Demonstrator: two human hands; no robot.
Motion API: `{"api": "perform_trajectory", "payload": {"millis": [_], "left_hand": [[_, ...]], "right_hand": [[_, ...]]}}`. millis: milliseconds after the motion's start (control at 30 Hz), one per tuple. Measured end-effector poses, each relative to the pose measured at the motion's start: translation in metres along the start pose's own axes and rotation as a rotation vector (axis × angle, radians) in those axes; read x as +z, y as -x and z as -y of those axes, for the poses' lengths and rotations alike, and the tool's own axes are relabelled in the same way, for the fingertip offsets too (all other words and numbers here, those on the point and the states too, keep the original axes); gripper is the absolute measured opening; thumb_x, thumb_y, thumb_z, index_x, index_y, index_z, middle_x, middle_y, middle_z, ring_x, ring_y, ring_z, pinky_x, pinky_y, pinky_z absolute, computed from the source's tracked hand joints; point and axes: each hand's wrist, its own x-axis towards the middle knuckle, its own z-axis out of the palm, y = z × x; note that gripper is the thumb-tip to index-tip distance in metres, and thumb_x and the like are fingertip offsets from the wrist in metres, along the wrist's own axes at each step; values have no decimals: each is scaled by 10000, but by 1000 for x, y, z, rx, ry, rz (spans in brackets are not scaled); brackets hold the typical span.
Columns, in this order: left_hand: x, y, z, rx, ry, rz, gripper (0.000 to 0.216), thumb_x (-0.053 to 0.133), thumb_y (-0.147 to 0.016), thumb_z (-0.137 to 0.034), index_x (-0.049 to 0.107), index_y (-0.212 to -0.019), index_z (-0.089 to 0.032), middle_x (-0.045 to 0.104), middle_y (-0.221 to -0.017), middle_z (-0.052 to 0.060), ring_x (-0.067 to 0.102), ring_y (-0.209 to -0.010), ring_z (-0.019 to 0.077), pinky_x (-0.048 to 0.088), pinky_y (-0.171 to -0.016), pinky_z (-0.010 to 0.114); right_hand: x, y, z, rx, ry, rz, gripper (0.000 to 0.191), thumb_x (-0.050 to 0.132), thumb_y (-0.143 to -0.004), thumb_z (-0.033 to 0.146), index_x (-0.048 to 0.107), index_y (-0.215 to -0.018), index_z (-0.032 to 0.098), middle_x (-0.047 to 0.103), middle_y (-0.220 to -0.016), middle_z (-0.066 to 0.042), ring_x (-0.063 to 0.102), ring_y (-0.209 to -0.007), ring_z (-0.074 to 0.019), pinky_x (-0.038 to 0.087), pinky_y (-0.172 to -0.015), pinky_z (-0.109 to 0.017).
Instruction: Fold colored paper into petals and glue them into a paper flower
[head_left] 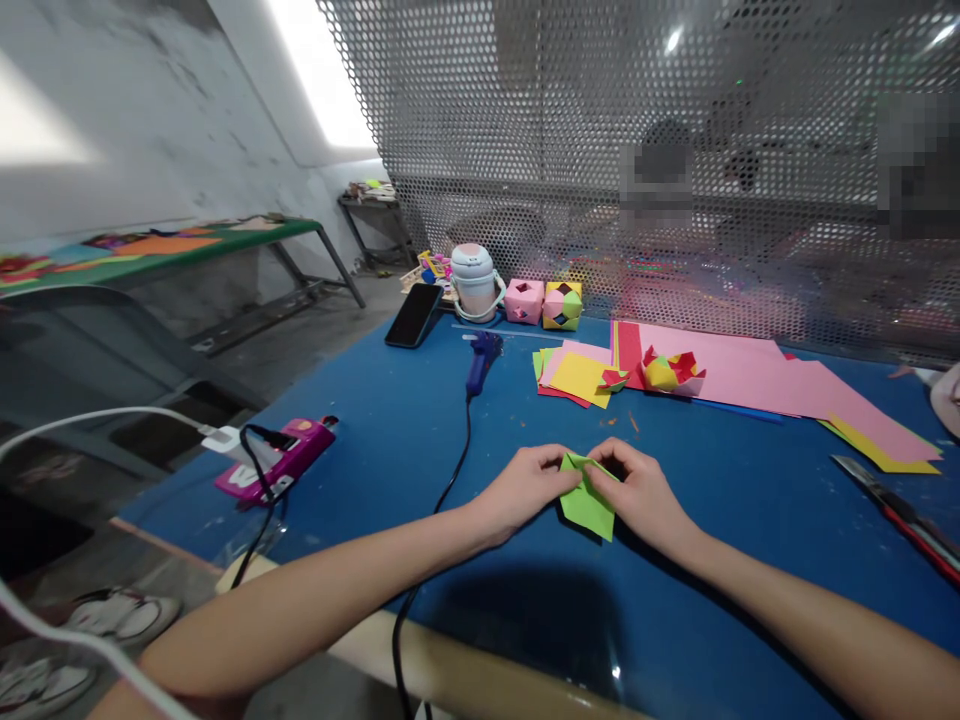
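Note:
A small piece of bright green folded paper is pinched between both my hands, just above the blue tabletop. My left hand grips its upper left part with thumb and fingers. On the upper right, my right hand presses the paper between thumb and curled fingers. Beyond the hands lies a stack of coloured square papers, with a small red and green folded piece at its edge. To the right of it sits a red and yellow folded paper shape.
A blue glue gun trails its black cord past my left arm. A magenta power strip lies at left. Phone, white flask and paper cubes line the back. Pink sheets and a utility knife are at right.

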Motion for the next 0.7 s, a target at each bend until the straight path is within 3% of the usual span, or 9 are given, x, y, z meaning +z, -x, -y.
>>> {"api": "perform_trajectory", "payload": {"millis": [233, 467, 700], "left_hand": [[-5, -3, 5, 134, -283, -83, 265, 502, -753, -298, 498, -542, -137, 382, -598, -33, 368, -600, 99, 297, -555, 220], [-3, -5, 8, 160, -325, -121, 324, 493, -755, -304, 376, -493, -154, 329, -588, -44, 342, -585, 93, 278, -543, 220], [-3, -5, 6, 152, -345, -99, 298, 491, -761, -316, 440, -520, -148, 365, -608, -34, 373, -598, 98, 313, -564, 218]], "right_hand": [[1, 0, 2, 0, 11, -18, 130, 528, -763, 278, 560, -697, 171, 531, -629, 15, 471, -587, -112, 376, -537, -214], [-4, -1, -2, -37, -43, 59, 251, 442, -844, 341, 607, -759, 172, 585, -739, -8, 528, -700, -128, 414, -641, -229], [-5, -3, -5, -47, 6, -13, 203, 502, -809, 286, 635, -708, 170, 607, -715, -13, 539, -672, -131, 408, -624, -234]]}}
